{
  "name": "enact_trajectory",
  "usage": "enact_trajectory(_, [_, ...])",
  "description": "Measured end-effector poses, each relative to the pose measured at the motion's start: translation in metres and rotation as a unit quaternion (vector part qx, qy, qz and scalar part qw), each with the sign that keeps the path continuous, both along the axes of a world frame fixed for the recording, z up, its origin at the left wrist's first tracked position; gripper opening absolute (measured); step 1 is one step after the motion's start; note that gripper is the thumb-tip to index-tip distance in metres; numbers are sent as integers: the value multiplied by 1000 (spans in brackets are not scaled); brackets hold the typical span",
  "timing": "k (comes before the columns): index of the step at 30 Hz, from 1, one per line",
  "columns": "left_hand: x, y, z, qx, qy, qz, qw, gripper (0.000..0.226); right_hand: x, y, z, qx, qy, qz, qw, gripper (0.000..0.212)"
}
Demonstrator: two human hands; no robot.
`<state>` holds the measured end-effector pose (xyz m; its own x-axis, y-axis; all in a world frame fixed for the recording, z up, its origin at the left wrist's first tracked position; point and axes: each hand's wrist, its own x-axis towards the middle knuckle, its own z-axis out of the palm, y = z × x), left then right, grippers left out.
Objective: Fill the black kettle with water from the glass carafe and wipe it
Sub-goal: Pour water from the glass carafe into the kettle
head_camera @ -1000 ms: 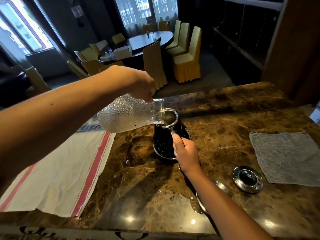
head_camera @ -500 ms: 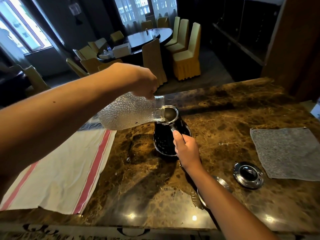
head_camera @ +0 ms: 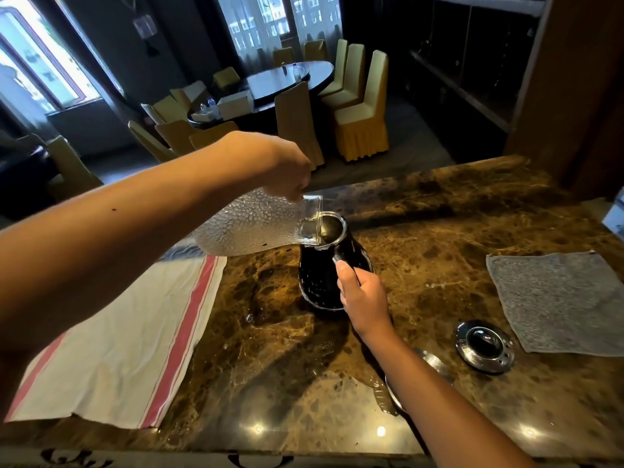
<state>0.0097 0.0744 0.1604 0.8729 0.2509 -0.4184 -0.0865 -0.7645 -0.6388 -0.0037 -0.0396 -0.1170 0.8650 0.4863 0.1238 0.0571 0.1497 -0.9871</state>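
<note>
Pour underway: left hand grips tipped carafe, mouth over kettle on counter; right hand holds its handle. Wiping pending, grey cloth untouched.

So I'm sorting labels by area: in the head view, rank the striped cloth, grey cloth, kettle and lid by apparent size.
1. Striped cloth
2. Grey cloth, partly cut off at the frame edge
3. Kettle, partly hidden by the right hand
4. Lid
</note>
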Motion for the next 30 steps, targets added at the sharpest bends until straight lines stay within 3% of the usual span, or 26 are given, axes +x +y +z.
enact_trajectory(10, [-2, 6, -1, -39, -3, 11, 999, 33, -1, -1, 2, -8, -13, -6, 1000, 56])
enact_trajectory(21, [-27, 55, -8, -150, -82, 12, 985, 38, -1, 0, 1, -17, -23, -18, 999, 57])
enact_trajectory(25, [-48, 85, -26, -227, -147, 5, 963, 35, -2, 1, 0, -11, -20, -23, 999, 50])
enact_trajectory(30, [-73, 112, -52, -320, -236, 21, 917, 51, -5, 3, -1, -13, -10, -56, 998, 55])
